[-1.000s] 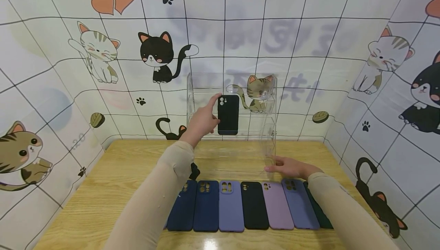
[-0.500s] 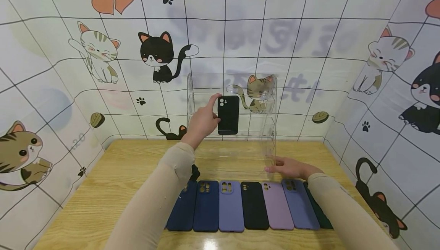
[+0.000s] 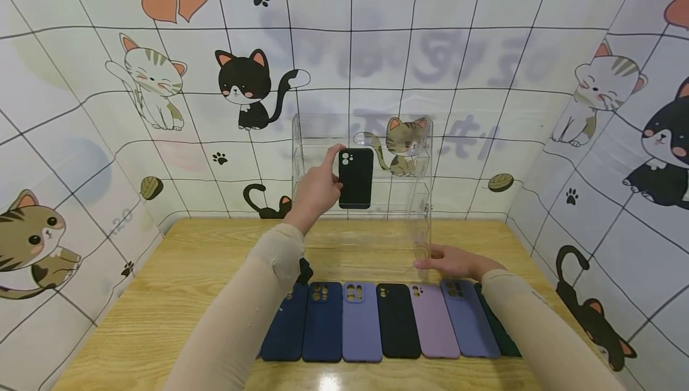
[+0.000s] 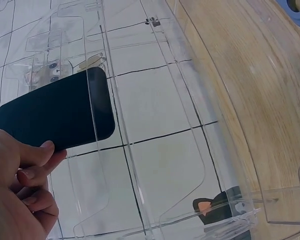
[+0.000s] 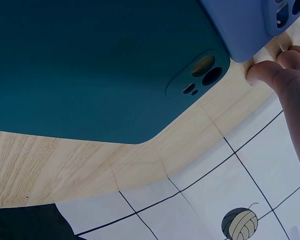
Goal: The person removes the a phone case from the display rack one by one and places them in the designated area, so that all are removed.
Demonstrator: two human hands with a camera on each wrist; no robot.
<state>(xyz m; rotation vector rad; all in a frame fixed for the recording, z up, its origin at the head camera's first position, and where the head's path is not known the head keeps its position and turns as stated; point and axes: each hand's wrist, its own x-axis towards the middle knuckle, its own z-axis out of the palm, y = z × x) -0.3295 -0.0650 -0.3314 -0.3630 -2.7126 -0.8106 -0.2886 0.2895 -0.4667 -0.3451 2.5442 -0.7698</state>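
Cat-tiled walls, wooden tabletop [image 3: 177, 295]. Left hand [image 3: 316, 191] grip pinches black phone case [image 3: 356, 178] edge against clear acrylic rack [image 3: 422, 158]; thin pinch may slip, case drops. Right hand [image 3: 454, 261] flat, fingers relaxed, at rack base.

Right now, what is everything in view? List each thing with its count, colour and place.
Held phone case: one, black, upright at the clear rack.
Clear rack: one, transparent, tiered, at the table's back.
Row of phone cases: seven; two navy, periwinkle, black, lilac, periwinkle, dark green; flat at the front edge.
Table: one, light wood.
Wall: white tiles with cartoon cats.
Left hand: holds the black case.
Right hand: rests by the rack's base.
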